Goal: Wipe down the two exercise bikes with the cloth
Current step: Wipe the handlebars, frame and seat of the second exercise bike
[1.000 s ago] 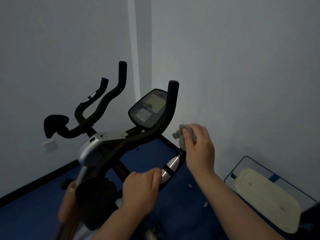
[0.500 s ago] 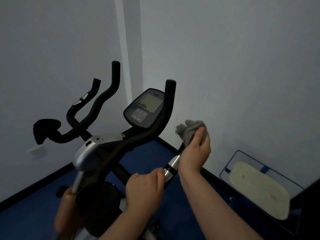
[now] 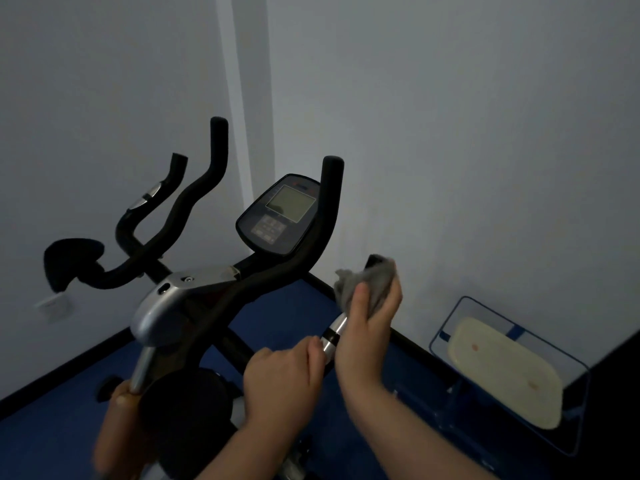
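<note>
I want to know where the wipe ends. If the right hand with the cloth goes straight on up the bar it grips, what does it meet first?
Probably nothing: the right hand is almost at the handlebar's black tip; beyond looks free, though depth is unclear.

Near exercise bike (image 3: 194, 306) at centre, its console (image 3: 280, 216) at 12 o'clock between the handlebar uprights. Second bike's handlebar (image 3: 173, 202) behind it, at 10 o'clock. Right hand (image 3: 367, 327), at 3 o'clock, wraps the cloth (image 3: 363, 282) around the handlebar end; left hand (image 3: 280, 379) just below, on the same bar. Tray (image 3: 502, 372) on the floor at 4 o'clock, beside the wall (image 3: 450, 133).
</note>
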Available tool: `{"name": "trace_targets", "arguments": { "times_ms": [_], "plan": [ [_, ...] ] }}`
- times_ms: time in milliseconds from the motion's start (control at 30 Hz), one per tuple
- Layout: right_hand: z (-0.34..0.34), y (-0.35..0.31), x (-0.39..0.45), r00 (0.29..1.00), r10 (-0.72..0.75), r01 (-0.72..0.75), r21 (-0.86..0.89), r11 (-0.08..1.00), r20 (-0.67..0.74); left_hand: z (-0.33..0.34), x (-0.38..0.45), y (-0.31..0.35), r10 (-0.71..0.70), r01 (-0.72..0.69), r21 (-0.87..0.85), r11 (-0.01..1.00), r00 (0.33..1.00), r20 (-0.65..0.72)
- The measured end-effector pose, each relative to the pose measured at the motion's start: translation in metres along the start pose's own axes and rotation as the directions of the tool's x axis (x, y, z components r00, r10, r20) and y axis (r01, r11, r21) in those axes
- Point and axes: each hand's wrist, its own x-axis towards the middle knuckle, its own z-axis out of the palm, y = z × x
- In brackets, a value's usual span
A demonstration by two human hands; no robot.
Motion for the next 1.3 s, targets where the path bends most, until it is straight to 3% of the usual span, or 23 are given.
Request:
{"name": "trace_targets", "arguments": {
  "times_ms": [100, 300, 433, 567, 633, 700, 767, 833, 900, 967, 1033, 1067, 1100, 1133, 1167, 1233, 1267, 1300],
  "plan": [
    [-0.004, 0.003, -0.004, 0.998, 0.028, -0.029, 0.015, 0.999, 0.063, 0.002, -0.001, -0.001, 0.008, -0.008, 0.006, 1.0, 1.0, 0.004],
    [0.002, 0.0, 0.014, 0.997, -0.071, 0.071, -0.021, 0.997, -0.019, 0.001, 0.001, 0.001, -0.01, 0.009, 0.037, 0.999, 1.0, 0.004],
    [-0.002, 0.001, 0.014, 0.996, -0.089, 0.09, -0.079, 0.993, 0.019, 0.005, -0.001, 0.0, -0.054, 0.054, 0.002, 0.999, 0.998, 0.01],
    [-0.002, -0.006, 0.037, 0.959, -0.282, 0.281, -0.241, 0.929, 0.03, -0.001, 0.001, 0.002, -0.046, 0.046, -0.004, 0.999, 0.999, 0.026],
    [-0.004, -0.002, 0.037, 0.872, -0.486, 0.46, -0.427, 0.778, 0.055, -0.005, 0.002, 0.004, -0.068, 0.069, -0.023, 0.997, 0.997, 0.029],
    [-0.009, 0.005, 0.046, 0.74, -0.652, 0.597, -0.611, 0.52, 0.168, -0.007, 0.002, 0.005, -0.064, 0.065, -0.025, 0.998, 0.998, 0.016],
    [-0.017, 0.001, 0.061, 0.622, -0.719, 0.692, -0.648, 0.319, 0.311, -0.007, 0.001, 0.006, -0.063, 0.063, -0.019, 0.998, 0.998, 0.005],
    [-0.027, -0.009, 0.075, 0.506, -0.734, 0.796, -0.573, 0.195, 0.452, -0.009, 0.002, 0.007, -0.093, 0.093, -0.011, 0.996, 0.996, 0.01],
    [-0.032, -0.021, 0.087, 0.501, -0.67, 0.846, -0.473, 0.247, 0.548, -0.01, 0.001, 0.008, -0.095, 0.094, 0.01, 0.995, 0.995, 0.013],
    [-0.034, -0.029, 0.096, 0.629, -0.536, 0.776, -0.411, 0.479, 0.562, -0.01, 0.001, 0.009, -0.098, 0.097, 0.028, 0.995, 0.994, 0.046],
    [-0.03, -0.028, 0.091, 0.831, -0.361, 0.493, -0.264, 0.829, 0.423, -0.012, 0.001, 0.009, -0.122, 0.12, 0.031, 0.992, 0.99, 0.064],
    [-0.026, -0.026, 0.083, 0.912, -0.251, 0.318, -0.173, 0.932, 0.323, -0.013, 0.002, 0.01, -0.122, 0.12, 0.036, 0.992, 0.991, 0.057],
    [-0.021, -0.025, 0.073, 0.954, -0.19, 0.226, -0.14, 0.964, 0.231, -0.014, 0.002, 0.01, -0.116, 0.114, 0.038, 0.993, 0.992, 0.048],
    [-0.016, -0.023, 0.064, 0.963, -0.219, 0.248, -0.199, 0.948, 0.159, -0.014, 0.002, 0.01, -0.106, 0.104, 0.037, 0.994, 0.993, 0.045],
    [-0.014, -0.022, 0.059, 0.933, -0.33, 0.36, -0.322, 0.876, 0.146, -0.014, 0.003, 0.01, -0.108, 0.106, 0.037, 0.994, 0.993, 0.045],
    [-0.018, -0.022, 0.066, 0.758, -0.57, 0.64, -0.526, 0.56, 0.316, -0.013, 0.002, 0.01, -0.115, 0.113, 0.045, 0.993, 0.991, 0.068],
    [-0.022, -0.026, 0.076, 0.681, -0.583, 0.723, -0.533, 0.44, 0.443, -0.013, 0.003, 0.009, -0.119, 0.116, 0.047, 0.992, 0.99, 0.072],
    [-0.024, -0.03, 0.088, 0.651, -0.537, 0.757, -0.512, 0.406, 0.536, -0.012, 0.004, 0.01, -0.124, 0.121, 0.05, 0.991, 0.99, 0.067]
  ]
}}
